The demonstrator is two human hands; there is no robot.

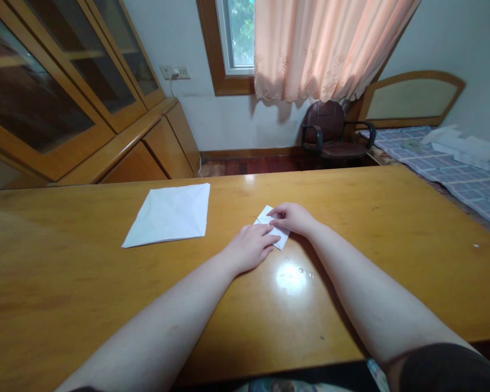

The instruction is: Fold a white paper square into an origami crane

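A small folded white paper (273,227) lies near the middle of the wooden table (371,239). My left hand (250,248) rests flat on its near left part, fingers stretched out and pressing it down. My right hand (293,217) sits on the paper's far right side with its fingers curled and pressed onto a fold. Much of the paper is hidden under both hands. A larger creased white sheet (169,215) lies flat on the table to the left, a hand's width from my left hand.
A wooden cabinet with glass doors (65,92) stands along the left wall. Beyond the table's far edge are a dark office chair (330,130) and a bed (453,163) with white papers on it. A window with a peach curtain (322,49) is behind.
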